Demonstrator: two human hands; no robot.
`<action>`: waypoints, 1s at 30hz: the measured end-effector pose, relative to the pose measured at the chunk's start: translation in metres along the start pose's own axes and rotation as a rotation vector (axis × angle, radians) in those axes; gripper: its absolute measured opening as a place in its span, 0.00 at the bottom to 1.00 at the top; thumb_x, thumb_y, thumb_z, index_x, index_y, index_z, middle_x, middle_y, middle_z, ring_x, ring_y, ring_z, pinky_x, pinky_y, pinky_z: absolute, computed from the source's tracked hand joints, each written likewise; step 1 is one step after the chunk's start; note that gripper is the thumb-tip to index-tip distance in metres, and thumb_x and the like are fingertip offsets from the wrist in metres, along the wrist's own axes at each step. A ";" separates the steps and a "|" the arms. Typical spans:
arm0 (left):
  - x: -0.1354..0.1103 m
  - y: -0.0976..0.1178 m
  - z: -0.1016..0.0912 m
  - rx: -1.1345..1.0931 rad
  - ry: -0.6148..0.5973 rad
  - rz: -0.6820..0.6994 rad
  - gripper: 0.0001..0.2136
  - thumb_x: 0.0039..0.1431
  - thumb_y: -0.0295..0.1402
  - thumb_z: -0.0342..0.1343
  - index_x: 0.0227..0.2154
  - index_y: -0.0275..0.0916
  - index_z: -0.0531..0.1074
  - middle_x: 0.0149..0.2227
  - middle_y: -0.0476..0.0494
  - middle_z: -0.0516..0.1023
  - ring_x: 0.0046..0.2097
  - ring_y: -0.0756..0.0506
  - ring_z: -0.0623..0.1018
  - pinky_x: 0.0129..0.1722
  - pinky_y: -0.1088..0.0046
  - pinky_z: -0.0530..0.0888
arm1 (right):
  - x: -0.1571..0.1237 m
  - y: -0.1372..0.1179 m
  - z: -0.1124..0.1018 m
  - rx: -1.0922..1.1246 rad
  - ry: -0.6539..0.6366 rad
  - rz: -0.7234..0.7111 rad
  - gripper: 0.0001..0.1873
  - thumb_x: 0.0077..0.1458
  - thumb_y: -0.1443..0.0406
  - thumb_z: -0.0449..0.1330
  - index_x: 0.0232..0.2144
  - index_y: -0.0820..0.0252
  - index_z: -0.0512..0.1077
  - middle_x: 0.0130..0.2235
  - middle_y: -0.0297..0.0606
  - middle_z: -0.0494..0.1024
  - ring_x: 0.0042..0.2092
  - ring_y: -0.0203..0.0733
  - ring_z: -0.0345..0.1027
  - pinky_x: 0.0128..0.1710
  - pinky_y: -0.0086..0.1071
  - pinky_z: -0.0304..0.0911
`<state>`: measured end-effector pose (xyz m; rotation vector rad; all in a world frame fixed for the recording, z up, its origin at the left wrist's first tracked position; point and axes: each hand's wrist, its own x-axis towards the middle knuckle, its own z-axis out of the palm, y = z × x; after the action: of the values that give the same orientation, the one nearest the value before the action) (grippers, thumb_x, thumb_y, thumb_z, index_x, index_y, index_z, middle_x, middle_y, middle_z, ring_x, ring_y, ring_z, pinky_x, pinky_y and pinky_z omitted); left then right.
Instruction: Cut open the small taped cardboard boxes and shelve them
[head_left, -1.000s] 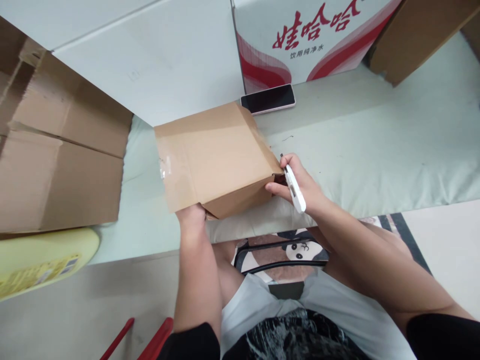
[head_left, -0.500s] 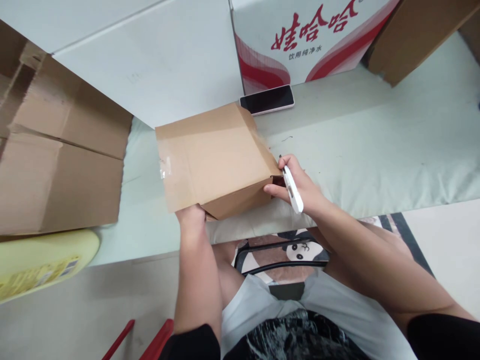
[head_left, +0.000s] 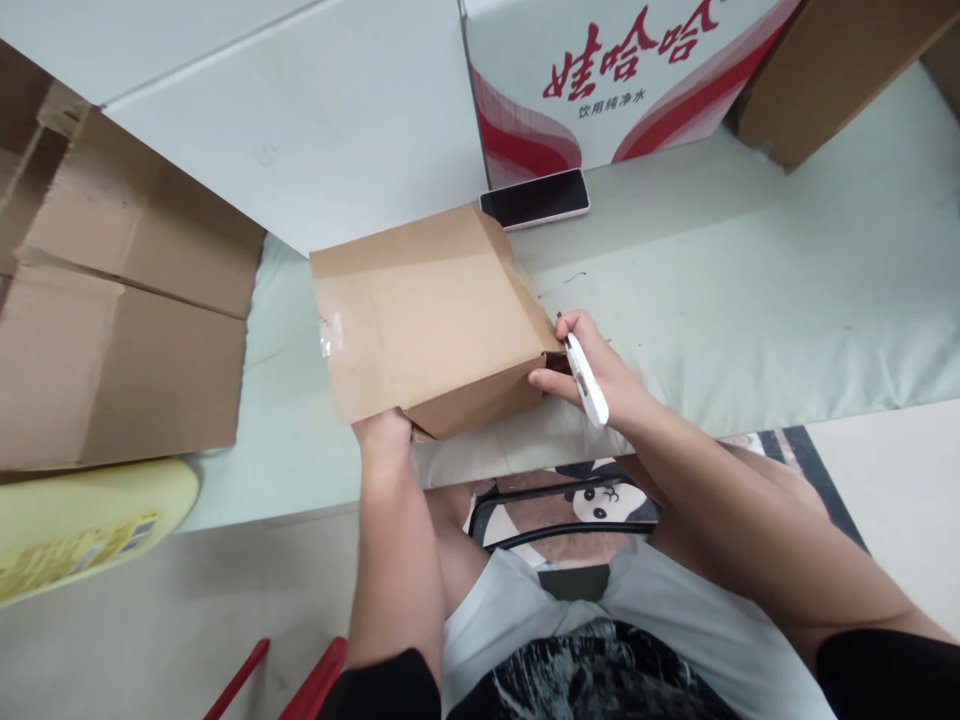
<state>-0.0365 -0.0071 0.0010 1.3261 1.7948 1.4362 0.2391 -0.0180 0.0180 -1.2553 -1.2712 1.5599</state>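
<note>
A small brown cardboard box (head_left: 427,310) lies tilted on the pale green padded surface (head_left: 750,290), with clear tape on its left side. My left hand (head_left: 382,432) is under the box's near left corner, its fingers hidden beneath the flap. My right hand (head_left: 592,365) is closed round a white utility knife (head_left: 586,380). Its thumb and fingertips press on the box's near right corner.
A black phone (head_left: 535,198) lies just behind the box. A red-and-white printed carton (head_left: 615,80) and a large white box (head_left: 300,120) stand at the back. Flattened brown cardboard (head_left: 112,330) lies to the left, with a yellow object (head_left: 82,525) below it. Another brown box (head_left: 832,70) is at the back right.
</note>
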 end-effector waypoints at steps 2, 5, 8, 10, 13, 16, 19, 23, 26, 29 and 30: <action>0.000 -0.002 0.000 0.001 0.013 -0.002 0.24 0.66 0.51 0.56 0.55 0.38 0.75 0.54 0.34 0.83 0.68 0.37 0.73 0.74 0.53 0.63 | 0.000 0.000 0.000 -0.001 -0.001 -0.003 0.32 0.48 0.52 0.72 0.40 0.50 0.52 0.38 0.32 0.65 0.39 0.42 0.62 0.37 0.36 0.60; 0.000 -0.003 0.002 -0.003 0.028 -0.005 0.24 0.66 0.50 0.56 0.55 0.39 0.76 0.53 0.35 0.84 0.67 0.38 0.74 0.72 0.55 0.65 | 0.000 0.001 0.000 -0.006 -0.004 -0.004 0.32 0.47 0.52 0.72 0.40 0.50 0.52 0.38 0.32 0.65 0.40 0.43 0.62 0.37 0.36 0.60; 0.001 -0.003 0.002 -0.004 0.035 -0.005 0.25 0.66 0.50 0.55 0.57 0.38 0.75 0.55 0.34 0.82 0.68 0.38 0.73 0.72 0.54 0.66 | 0.001 0.003 -0.001 -0.017 -0.001 -0.003 0.32 0.47 0.52 0.72 0.40 0.49 0.52 0.38 0.32 0.65 0.39 0.42 0.61 0.37 0.36 0.59; 0.001 -0.003 0.002 0.003 0.031 -0.008 0.25 0.65 0.50 0.57 0.58 0.40 0.75 0.56 0.35 0.82 0.69 0.38 0.72 0.72 0.56 0.66 | 0.001 0.005 -0.001 -0.024 0.003 -0.004 0.32 0.48 0.52 0.72 0.41 0.49 0.53 0.38 0.32 0.65 0.39 0.42 0.61 0.36 0.35 0.59; 0.001 -0.005 0.000 0.011 0.019 -0.019 0.25 0.62 0.49 0.60 0.57 0.44 0.76 0.57 0.37 0.82 0.70 0.38 0.71 0.71 0.58 0.66 | 0.001 0.006 -0.002 -0.033 -0.002 -0.009 0.32 0.48 0.52 0.72 0.41 0.49 0.53 0.38 0.32 0.65 0.38 0.42 0.61 0.36 0.35 0.59; 0.001 -0.007 0.000 0.015 0.020 -0.021 0.25 0.61 0.50 0.59 0.56 0.43 0.77 0.55 0.37 0.83 0.69 0.37 0.72 0.70 0.58 0.68 | 0.001 0.005 -0.002 -0.036 -0.019 -0.013 0.32 0.50 0.51 0.70 0.41 0.49 0.52 0.38 0.31 0.65 0.39 0.42 0.61 0.37 0.36 0.59; 0.002 -0.008 0.000 0.034 0.014 -0.011 0.24 0.62 0.50 0.57 0.56 0.43 0.78 0.53 0.37 0.84 0.68 0.38 0.74 0.69 0.59 0.69 | 0.001 0.003 -0.002 -0.041 -0.029 -0.005 0.32 0.51 0.49 0.69 0.41 0.49 0.51 0.38 0.31 0.64 0.39 0.42 0.62 0.37 0.36 0.60; 0.002 -0.009 0.001 0.050 0.012 0.014 0.23 0.65 0.48 0.54 0.58 0.44 0.77 0.53 0.38 0.83 0.68 0.40 0.73 0.70 0.61 0.68 | 0.001 0.001 -0.001 -0.042 -0.027 0.015 0.32 0.50 0.49 0.69 0.41 0.49 0.50 0.39 0.31 0.63 0.39 0.42 0.62 0.37 0.37 0.60; 0.003 -0.010 0.001 0.038 0.025 0.018 0.24 0.63 0.48 0.56 0.59 0.44 0.75 0.55 0.37 0.83 0.68 0.39 0.74 0.70 0.60 0.68 | 0.001 0.001 -0.001 -0.034 -0.032 0.013 0.32 0.50 0.49 0.69 0.40 0.49 0.50 0.39 0.31 0.63 0.39 0.42 0.62 0.37 0.37 0.60; 0.004 -0.009 0.001 0.056 0.030 0.033 0.26 0.62 0.48 0.58 0.60 0.45 0.74 0.58 0.38 0.81 0.68 0.38 0.73 0.70 0.60 0.68 | 0.001 0.001 -0.001 -0.040 -0.023 0.012 0.32 0.50 0.49 0.69 0.40 0.49 0.50 0.39 0.31 0.63 0.39 0.42 0.62 0.37 0.37 0.60; 0.004 -0.009 0.002 0.061 0.035 0.044 0.26 0.62 0.48 0.58 0.61 0.46 0.73 0.59 0.39 0.81 0.69 0.39 0.72 0.70 0.61 0.69 | 0.001 0.001 -0.001 -0.043 -0.017 0.014 0.32 0.50 0.50 0.69 0.40 0.49 0.50 0.39 0.31 0.63 0.39 0.42 0.62 0.37 0.37 0.60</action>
<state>-0.0403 -0.0023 -0.0070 1.3875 1.8566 1.4465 0.2398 -0.0174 0.0172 -1.2831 -1.3155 1.5631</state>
